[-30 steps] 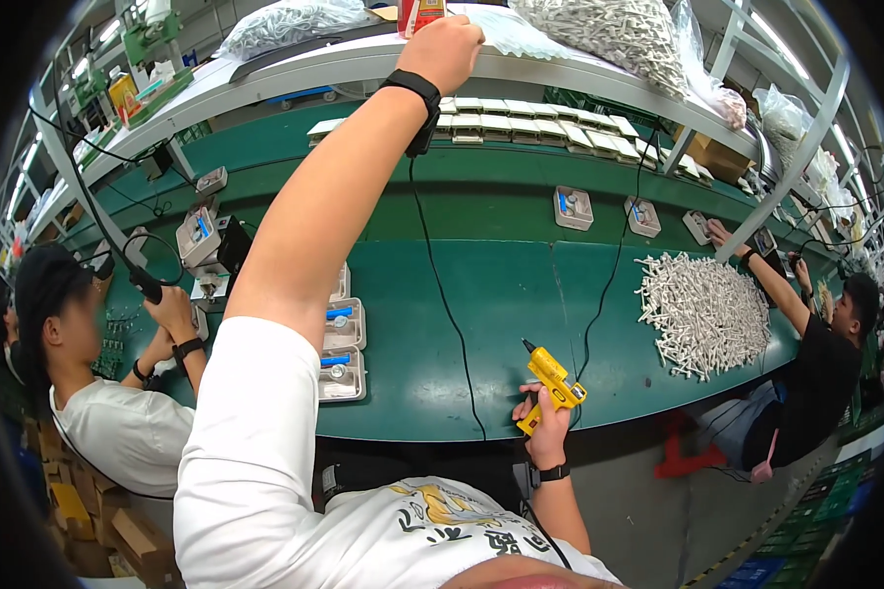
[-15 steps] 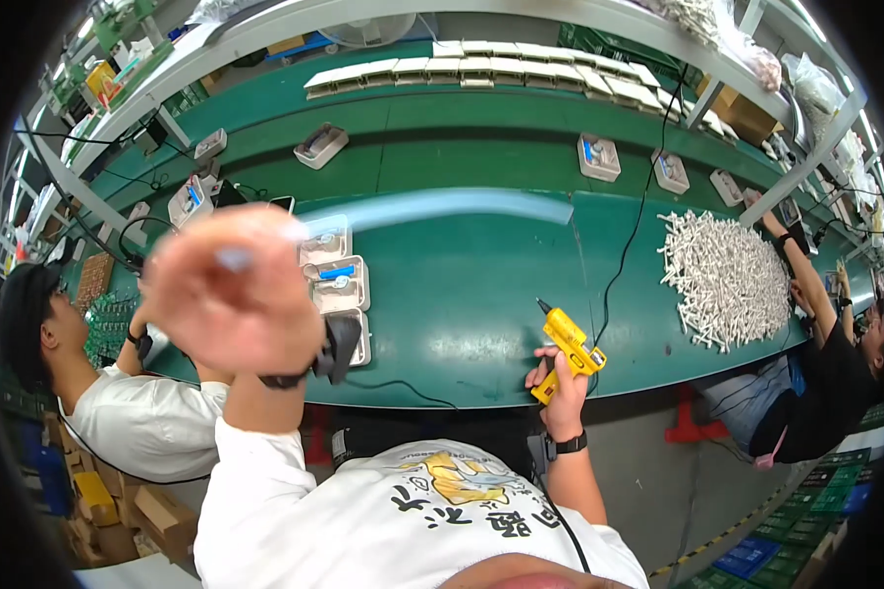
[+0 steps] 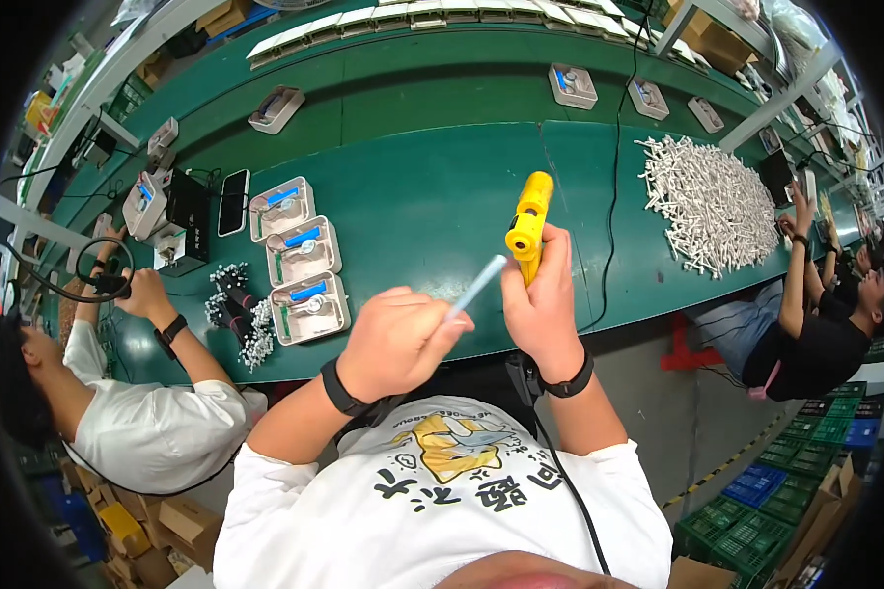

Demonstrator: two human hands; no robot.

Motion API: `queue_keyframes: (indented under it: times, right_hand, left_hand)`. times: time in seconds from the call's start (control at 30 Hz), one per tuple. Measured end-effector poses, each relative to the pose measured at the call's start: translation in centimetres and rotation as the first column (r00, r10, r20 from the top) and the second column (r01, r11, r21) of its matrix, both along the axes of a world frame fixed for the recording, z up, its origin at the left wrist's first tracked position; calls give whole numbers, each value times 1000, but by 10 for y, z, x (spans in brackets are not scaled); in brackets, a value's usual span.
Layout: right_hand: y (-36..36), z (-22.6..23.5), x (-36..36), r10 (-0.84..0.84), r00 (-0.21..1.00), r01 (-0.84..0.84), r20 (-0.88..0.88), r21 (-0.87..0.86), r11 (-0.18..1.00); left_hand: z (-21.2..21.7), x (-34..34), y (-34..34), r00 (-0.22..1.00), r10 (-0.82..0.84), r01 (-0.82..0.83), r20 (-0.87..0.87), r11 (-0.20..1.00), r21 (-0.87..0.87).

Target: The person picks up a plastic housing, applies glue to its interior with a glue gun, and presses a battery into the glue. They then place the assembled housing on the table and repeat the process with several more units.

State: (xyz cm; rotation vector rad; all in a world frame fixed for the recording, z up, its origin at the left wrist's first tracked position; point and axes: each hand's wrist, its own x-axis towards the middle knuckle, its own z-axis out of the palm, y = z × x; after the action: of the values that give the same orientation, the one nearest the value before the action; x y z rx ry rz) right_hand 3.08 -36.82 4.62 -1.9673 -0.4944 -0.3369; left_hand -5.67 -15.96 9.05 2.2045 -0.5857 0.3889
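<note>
My right hand [image 3: 538, 299] has its grip closed round the handle of the yellow glue gun [image 3: 527, 221], held above the near edge of the green worktop [image 3: 422, 187], nozzle pointing away from me. My left hand [image 3: 395, 344] pinches the pale glue stick [image 3: 476, 287] by its lower end. The stick's long axis slants up and right, its free tip just beside the gun's rear, so the left hand is the one nearer.
</note>
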Motion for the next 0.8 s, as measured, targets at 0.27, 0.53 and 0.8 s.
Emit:
queue_keyframes:
  times: [0.27, 0.53, 0.8]
  right_hand:
    - [9, 8, -5, -76, 989, 84, 128, -55, 995]
    - [3, -14, 7, -179, 934, 227, 308, -126, 966]
    - [25, -34, 0, -145, 943, 169, 300, -58, 984]
  left_hand:
    - [-7, -7, -10, 921, 39, -74, -388, 994, -76]
    - [-5, 5, 7, 610, -264, -25, -747, 936, -351]
    - [-9, 6, 15, 642, -347, 77, -683, 916, -393]
